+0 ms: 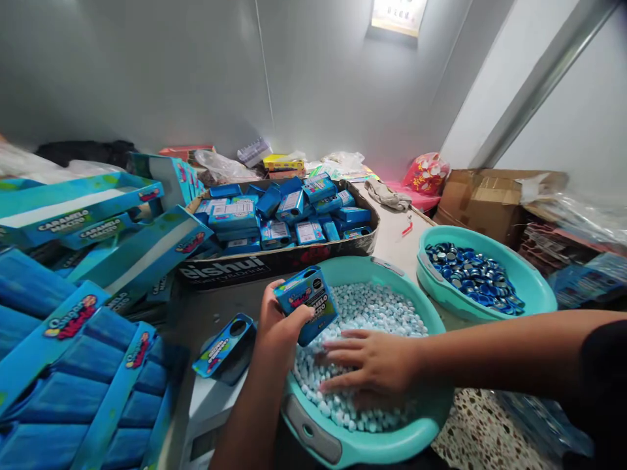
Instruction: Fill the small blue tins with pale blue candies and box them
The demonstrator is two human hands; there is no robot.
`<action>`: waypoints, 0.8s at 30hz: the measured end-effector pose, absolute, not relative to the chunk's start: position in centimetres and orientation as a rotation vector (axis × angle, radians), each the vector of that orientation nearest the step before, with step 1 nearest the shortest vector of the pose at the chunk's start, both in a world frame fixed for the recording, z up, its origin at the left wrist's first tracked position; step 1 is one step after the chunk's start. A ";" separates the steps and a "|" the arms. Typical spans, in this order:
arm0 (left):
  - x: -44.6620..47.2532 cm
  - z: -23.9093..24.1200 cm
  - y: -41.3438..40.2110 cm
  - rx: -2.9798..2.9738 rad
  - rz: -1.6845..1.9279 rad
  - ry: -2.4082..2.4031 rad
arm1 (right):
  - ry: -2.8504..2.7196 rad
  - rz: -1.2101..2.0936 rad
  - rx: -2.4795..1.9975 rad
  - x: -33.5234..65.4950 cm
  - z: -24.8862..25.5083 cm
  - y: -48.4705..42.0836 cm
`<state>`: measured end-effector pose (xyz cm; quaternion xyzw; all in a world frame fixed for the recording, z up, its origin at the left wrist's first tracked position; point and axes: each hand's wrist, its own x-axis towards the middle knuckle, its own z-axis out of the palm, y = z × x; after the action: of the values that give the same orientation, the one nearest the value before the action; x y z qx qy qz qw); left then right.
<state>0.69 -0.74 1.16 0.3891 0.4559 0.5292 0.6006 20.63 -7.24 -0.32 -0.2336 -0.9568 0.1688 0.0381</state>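
My left hand (pixel 279 326) is closed round a small blue candy tin (pixel 308 305) printed with caramel lettering, tilted over the near-left part of a turquoise basin (pixel 431 427). Small pale blue and white candies (pixel 386 307) fill the basin. Spread over these candies lies my right hand (pixel 372 362), its fingers apart, slightly blurred and partly sunk among them; it grips nothing that I can make out. Left of my left forearm, another blue tin (pixel 223 349) with a dark round opening rests on a whitish device (pixel 208 405) that looks like a scale.
Behind the basin stands a dark carton (pixel 279 264) heaped with blue tins (pixel 294 209). A second turquoise basin (pixel 533 287) at right holds blue round caps (pixel 473 274). Blue display boxes (pixel 63 391) are stacked at left. A cardboard box (pixel 482 199) and a cloth (pixel 386 194) lie farther back.
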 end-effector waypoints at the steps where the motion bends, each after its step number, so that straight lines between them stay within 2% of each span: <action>1: 0.6 0.9 -0.8 0.922 1.240 1.058 | -2.946 0.483 -0.748 20.7 -0.5 -6.7; 7: 0.6 0.4 -1.0 1.077 1.376 0.949 | -2.997 0.193 -1.031 21.2 -1.8 -2.6; 10: 0.8 0.6 -1.2 0.985 1.397 0.900 | -2.974 0.208 -1.014 21.7 -1.8 -0.7; 16: 1.0 0.4 -1.0 1.018 1.398 0.923 | -2.329 0.772 -1.364 21.8 -1.4 2.0; 24: 1.1 0.1 -0.7 1.060 1.395 0.936 | -1.974 1.253 -1.420 21.2 -3.7 1.8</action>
<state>1.14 -0.74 0.08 0.4472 0.3949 0.5883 0.5459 21.21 1.79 -3.69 -0.5085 -0.7068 0.4486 0.2014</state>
